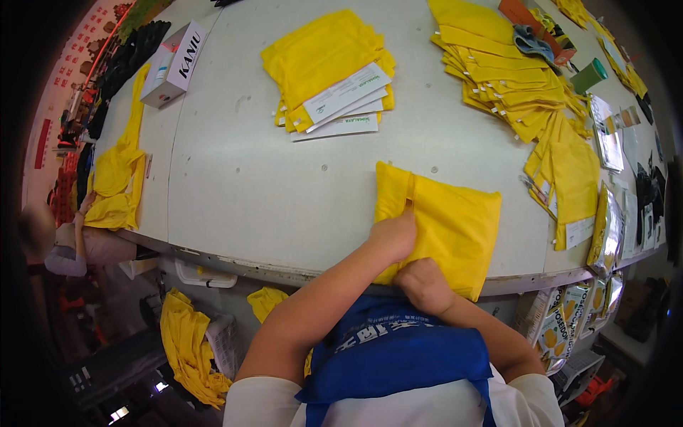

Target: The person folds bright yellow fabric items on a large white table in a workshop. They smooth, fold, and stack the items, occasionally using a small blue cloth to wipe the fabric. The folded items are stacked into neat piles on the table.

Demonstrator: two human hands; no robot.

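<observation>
Pressing the folded yellow cloth (445,224) at the table's (270,178) 6 o'clock edge, your left hand (393,237) pinches its left side; your right hand (425,285), fingers curled, grips its near edge.

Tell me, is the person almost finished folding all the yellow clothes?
Not yet, it seems. Done: a folded stack with paper cards and a bigger folded stack lie on the table. In hand: the left hand and right hand press a folded yellow garment at the table's edge. Left: loose yellow garments on the left and some below the table.
</observation>
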